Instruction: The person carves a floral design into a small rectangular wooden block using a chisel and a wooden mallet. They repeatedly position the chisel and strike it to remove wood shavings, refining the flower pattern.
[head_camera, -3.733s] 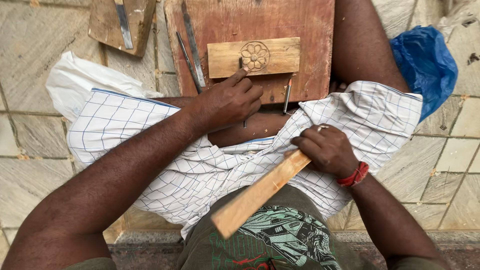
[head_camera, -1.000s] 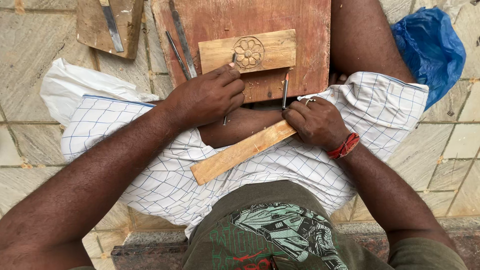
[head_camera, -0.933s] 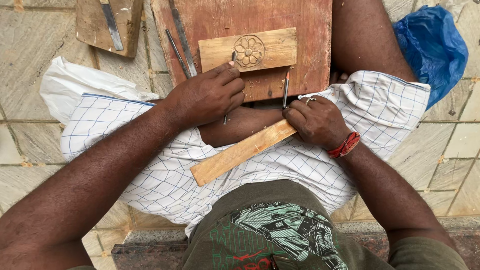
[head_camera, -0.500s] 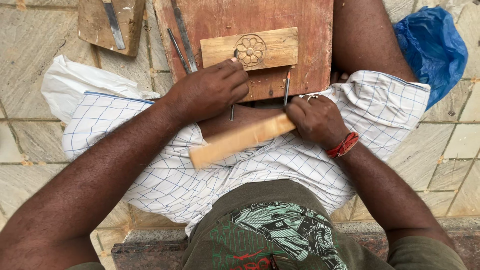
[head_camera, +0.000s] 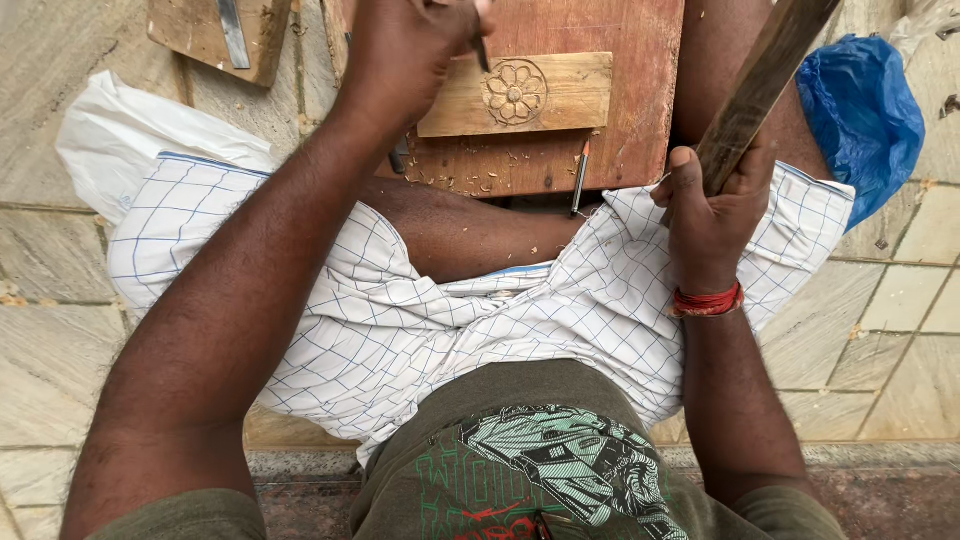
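My left hand (head_camera: 405, 50) grips a thin metal chisel (head_camera: 481, 48), its tip set near the left side of a flower carved into a small pale wooden block (head_camera: 545, 95). That block lies on a reddish-brown board (head_camera: 610, 150) resting across my legs. My right hand (head_camera: 710, 205) is closed around a long wooden stick (head_camera: 765, 75), lifted upright to the right of the board. A red band circles my right wrist.
A pencil-like tool (head_camera: 580, 178) lies on the board's near edge among wood chips. Another wooden piece with a metal blade (head_camera: 230, 35) sits at the top left. A white bag (head_camera: 130, 125) lies left and a blue bag (head_camera: 860, 110) right, on stone tiles.
My right hand has raised the wooden stick from my lap to upright beside the board. My left hand has moved up onto the carved block with the chisel.
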